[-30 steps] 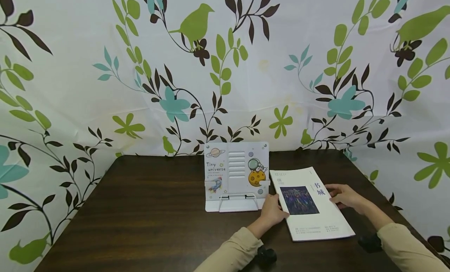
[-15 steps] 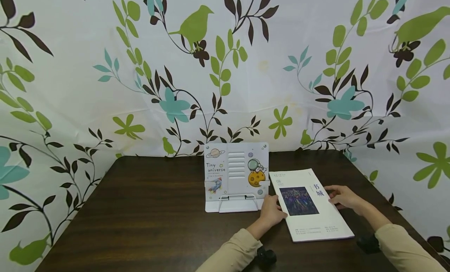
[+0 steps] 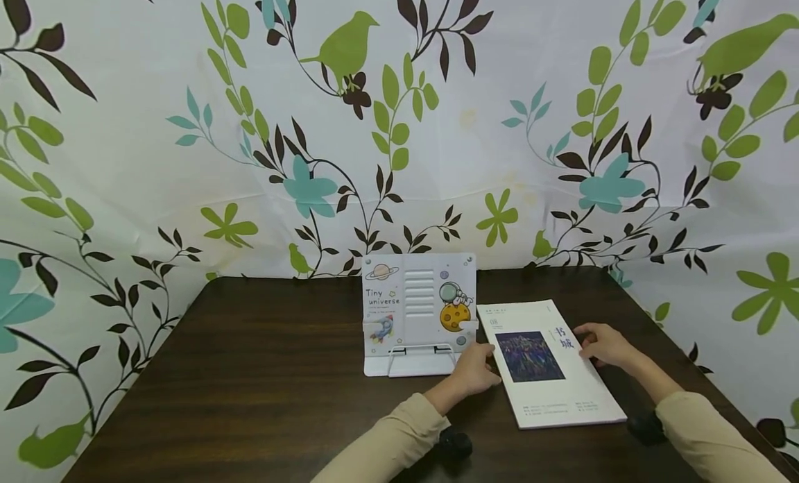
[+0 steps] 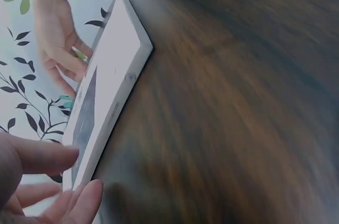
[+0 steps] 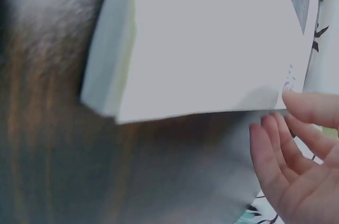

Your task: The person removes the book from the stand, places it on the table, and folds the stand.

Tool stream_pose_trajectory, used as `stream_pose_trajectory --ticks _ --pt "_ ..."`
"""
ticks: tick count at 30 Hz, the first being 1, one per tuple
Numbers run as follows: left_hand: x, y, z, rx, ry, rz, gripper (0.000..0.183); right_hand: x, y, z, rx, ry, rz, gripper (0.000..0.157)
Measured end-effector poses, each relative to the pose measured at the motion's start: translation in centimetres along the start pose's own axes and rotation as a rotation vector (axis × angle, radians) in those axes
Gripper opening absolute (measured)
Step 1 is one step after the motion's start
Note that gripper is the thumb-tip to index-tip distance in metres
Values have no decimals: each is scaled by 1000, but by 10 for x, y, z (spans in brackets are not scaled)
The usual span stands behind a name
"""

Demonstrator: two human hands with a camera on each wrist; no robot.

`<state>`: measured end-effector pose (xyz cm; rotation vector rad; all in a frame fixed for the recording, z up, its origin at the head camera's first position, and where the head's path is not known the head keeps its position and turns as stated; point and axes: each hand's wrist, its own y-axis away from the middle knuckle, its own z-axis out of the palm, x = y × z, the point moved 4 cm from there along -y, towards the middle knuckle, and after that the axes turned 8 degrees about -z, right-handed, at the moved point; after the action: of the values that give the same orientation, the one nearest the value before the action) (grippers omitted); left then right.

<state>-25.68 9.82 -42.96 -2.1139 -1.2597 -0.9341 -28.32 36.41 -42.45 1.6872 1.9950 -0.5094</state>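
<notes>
A white magazine point(image 3: 552, 393) lies flat, cover up, on the dark wooden counter point(image 3: 250, 358), nearer its right edge than its left. The left hand point(image 3: 476, 369), its grip parted with thumb and fingers spread, is at the magazine's spine; whether it touches cannot be told. The right hand point(image 3: 605, 345) has its grip loosely open, thumb at the opposite side of the cover. Left of the magazine, an upright book stand point(image 3: 419, 309) faces the counter's near edge

Left sleeve point(image 3: 393, 431) and right sleeve point(image 3: 711, 427), both plain beige and creased near the cuff, each with a small black camera point(image 3: 454, 444) at the wrist.
</notes>
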Motion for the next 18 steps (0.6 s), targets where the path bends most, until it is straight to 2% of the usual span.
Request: stream_pose_trajectory --ticks 3,6,12,18 --pt "-2 7 -10 -39 -10 10 42 -14 -3 -3 80 132 -93 36" --pt "-7 16 -19 -42 0 33 38 -31 -5 -2 137 207 -180 31" --pt "-23 40 -47 2 49 61 32 -64 -10 4 133 149 -287 31" --pt "-38 60 -88 100 49 103 28 -91 -15 9 122 94 -348 30"
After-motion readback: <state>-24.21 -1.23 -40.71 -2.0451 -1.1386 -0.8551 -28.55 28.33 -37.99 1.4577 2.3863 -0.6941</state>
